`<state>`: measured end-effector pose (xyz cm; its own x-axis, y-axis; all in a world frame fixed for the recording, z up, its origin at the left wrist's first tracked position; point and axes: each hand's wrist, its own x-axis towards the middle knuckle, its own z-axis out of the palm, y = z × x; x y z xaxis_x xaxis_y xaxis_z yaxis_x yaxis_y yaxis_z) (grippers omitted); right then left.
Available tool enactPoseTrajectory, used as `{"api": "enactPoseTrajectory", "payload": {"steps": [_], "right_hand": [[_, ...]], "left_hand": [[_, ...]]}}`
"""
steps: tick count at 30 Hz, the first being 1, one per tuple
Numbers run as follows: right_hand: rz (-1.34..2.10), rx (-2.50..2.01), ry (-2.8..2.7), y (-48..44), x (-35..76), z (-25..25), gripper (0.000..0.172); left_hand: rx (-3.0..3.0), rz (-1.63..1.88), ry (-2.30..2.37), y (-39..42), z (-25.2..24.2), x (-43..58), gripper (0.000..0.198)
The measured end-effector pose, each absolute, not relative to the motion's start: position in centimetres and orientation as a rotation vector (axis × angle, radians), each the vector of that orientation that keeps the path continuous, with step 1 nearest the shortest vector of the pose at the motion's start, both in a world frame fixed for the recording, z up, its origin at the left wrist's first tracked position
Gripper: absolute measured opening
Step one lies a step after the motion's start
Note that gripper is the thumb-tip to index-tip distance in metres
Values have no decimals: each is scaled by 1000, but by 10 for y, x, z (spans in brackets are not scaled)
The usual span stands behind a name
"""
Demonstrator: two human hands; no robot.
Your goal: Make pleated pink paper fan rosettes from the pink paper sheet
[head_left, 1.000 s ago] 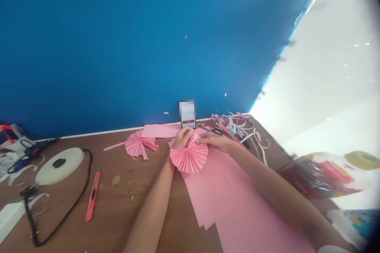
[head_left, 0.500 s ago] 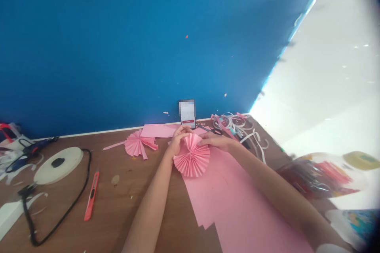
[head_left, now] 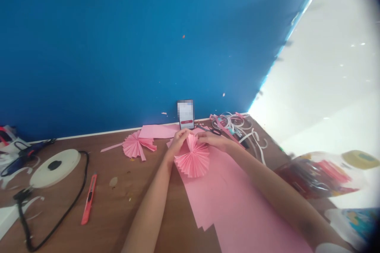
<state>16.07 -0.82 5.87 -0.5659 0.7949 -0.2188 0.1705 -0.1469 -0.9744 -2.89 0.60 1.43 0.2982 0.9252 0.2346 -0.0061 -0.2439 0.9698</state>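
A pleated pink paper fan (head_left: 192,163) is spread almost into a full disc, with a gap at its upper left. My left hand (head_left: 179,140) is closed on its top edge from the left. From the right, my right hand (head_left: 208,139) pinches the upper edge near the same spot. Under the fan lies a large pink paper sheet (head_left: 228,197) with a notched lower left edge. Another pleated pink paper fan (head_left: 135,145), partly spread, rests on the table to the left of my hands.
A phone (head_left: 186,114) leans against the blue wall. Scissors (head_left: 214,131) and curled paper strips (head_left: 234,124) lie at the back right. On the left are a red box cutter (head_left: 89,201), a white round disc (head_left: 55,168) and a black cable (head_left: 69,209). Plastic bags (head_left: 323,174) sit at the right.
The fan was nearly a closed round disc; now a gap shows at its upper left and its pleats look more tilted. Both hands keep hold near the top.
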Motion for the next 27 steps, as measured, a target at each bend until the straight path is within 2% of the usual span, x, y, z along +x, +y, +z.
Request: {"api": "enactPoseTrajectory", "payload": {"steps": [7,16,23,27], "right_hand": [[1653,-1218,-1738,-13,158,68,16],[1717,-1164,-1752,-10,162,65,20],[1628,-1225,-1759,-6,164,58,18],[1524,-1317,-1745,-2,166,53,19]], "left_hand": [[1547,1131,875,1,19,-27,34],[1461,1140,818,7,13,-34,41],[1489,1156,835,11,10,-30,26],[1528,1169,896,10,11,-25,27]]}}
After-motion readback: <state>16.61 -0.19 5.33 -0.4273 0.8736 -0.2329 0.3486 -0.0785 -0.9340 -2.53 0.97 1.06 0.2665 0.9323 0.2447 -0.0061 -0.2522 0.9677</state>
